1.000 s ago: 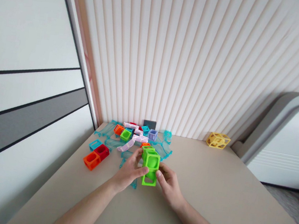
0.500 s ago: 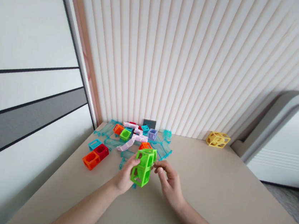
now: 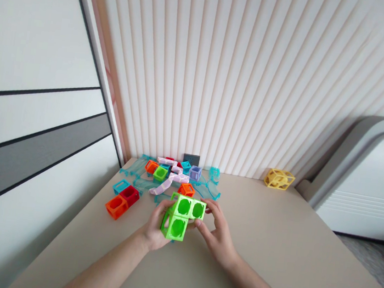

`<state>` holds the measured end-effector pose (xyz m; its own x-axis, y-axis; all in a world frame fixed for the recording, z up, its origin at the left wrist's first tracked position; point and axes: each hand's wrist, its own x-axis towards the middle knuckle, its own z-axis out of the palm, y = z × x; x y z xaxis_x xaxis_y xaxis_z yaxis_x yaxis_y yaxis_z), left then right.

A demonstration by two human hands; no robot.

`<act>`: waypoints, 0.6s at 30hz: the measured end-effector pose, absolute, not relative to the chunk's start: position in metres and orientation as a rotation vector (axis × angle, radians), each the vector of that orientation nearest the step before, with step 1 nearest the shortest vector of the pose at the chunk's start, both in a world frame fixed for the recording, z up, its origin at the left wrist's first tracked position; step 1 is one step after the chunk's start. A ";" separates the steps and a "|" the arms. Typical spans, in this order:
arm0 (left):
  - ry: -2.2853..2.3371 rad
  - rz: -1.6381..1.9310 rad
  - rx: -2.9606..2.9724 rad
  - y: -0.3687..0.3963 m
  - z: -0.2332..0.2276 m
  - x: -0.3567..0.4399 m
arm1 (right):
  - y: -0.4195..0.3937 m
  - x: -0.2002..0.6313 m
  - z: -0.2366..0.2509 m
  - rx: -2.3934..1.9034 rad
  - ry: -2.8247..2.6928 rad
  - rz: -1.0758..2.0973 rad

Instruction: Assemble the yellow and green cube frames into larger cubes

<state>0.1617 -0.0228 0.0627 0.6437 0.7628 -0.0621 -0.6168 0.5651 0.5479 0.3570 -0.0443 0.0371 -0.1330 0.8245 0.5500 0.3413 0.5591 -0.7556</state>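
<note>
Back half of tabletop (image 3: pixel 263 244): blue see-through pieces (image 3: pixel 207 190), purple strip (image 3: pixel 162 187); near right corner, yellow block (image 3: pixel 278 179). Near left edge: red block (image 3: pixel 130 194), orange block (image 3: pixel 116 206). Above tabletop, before orange cube (image 3: pixel 186 189): green blocks (image 3: pixel 183 216), L-shaped, round-holed, clamped in left hand (image 3: pixel 156 228) and right hand (image 3: pixel 216 235).

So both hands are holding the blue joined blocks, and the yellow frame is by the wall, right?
Not quite: the joined blocks in the left hand and right hand are green, not blue; the head view shows it. The yellow frame is by the wall.
</note>
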 end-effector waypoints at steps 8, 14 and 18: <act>0.355 0.764 0.683 -0.021 0.060 0.156 | -0.046 0.360 0.037 -1.047 -1.685 0.519; 0.432 0.797 0.776 -0.022 0.063 0.159 | -0.041 0.360 0.026 -1.032 -1.618 0.560; 0.534 0.843 0.731 -0.022 0.061 0.160 | -0.040 0.359 0.024 -1.039 -1.599 0.554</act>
<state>0.1600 -0.0216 0.0609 0.5624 0.8155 -0.1369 -0.4724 0.4528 0.7562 0.3588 -0.0397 0.0239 -0.0190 0.8466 0.5319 0.3359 0.5065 -0.7941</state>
